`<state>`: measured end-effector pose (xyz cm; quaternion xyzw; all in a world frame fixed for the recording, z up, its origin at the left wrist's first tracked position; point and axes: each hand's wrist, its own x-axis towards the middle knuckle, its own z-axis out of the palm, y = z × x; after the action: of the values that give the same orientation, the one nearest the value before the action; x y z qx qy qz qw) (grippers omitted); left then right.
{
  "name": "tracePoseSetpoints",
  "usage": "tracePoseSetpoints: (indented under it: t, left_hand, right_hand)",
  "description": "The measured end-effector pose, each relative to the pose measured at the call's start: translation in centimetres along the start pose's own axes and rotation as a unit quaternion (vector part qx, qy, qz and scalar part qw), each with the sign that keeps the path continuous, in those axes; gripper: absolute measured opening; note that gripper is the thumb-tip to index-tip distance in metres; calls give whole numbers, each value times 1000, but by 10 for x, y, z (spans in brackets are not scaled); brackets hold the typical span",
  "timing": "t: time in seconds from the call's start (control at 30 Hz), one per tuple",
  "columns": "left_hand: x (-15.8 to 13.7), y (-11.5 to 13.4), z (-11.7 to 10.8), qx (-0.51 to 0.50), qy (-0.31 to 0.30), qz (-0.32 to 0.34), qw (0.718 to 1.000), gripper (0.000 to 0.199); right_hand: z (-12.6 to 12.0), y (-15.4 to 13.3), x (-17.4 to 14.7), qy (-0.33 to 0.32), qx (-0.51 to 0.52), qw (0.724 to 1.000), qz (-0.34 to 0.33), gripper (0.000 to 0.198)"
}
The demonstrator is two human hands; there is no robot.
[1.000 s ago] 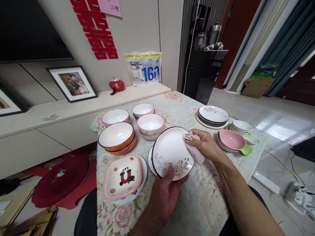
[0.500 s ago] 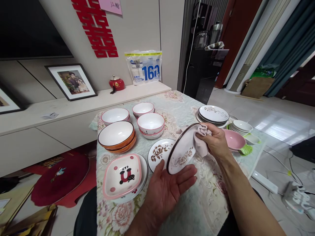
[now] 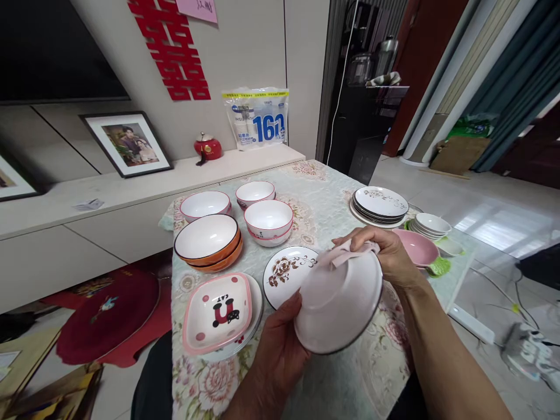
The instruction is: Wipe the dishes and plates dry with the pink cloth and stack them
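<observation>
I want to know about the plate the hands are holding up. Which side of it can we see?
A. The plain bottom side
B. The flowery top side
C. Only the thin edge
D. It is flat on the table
A: the plate is turned over between the left hand and the right hand, showing its plain pale underside, with a pink cloth pressed on it.

Probably a home living room: framed photo [image 3: 126, 143], television [image 3: 52, 52], curtains [image 3: 516, 81].
</observation>
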<state>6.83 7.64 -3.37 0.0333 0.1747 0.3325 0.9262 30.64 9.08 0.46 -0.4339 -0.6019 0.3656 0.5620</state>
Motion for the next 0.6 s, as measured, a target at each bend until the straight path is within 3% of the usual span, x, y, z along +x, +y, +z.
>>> tracePoseSetpoints:
  t: [0.13,0.23,0.37,0.47,0.6]
  left_hand:
    - [3,-3,-1,41,-41,39,998,47]
    - [3,-7,1,84,-32,82,993,61]
    - [3,-8,4,118,17,148,982,73]
    - [3,-8,4,116,38,175,977,74]
    - [4,-8,5,123,52,192,972,71]
  right_hand:
    - [-3,-9,1,-50,0,999,-2,11]
    - [-12,-11,4,-67,-106,992,14,8]
    - [-27,-6,5,27,-272,961,54,22]
    - [-27,-6,5,96,-322,939,70,32]
    - [-3,-14,7,46,-330,942,34,31]
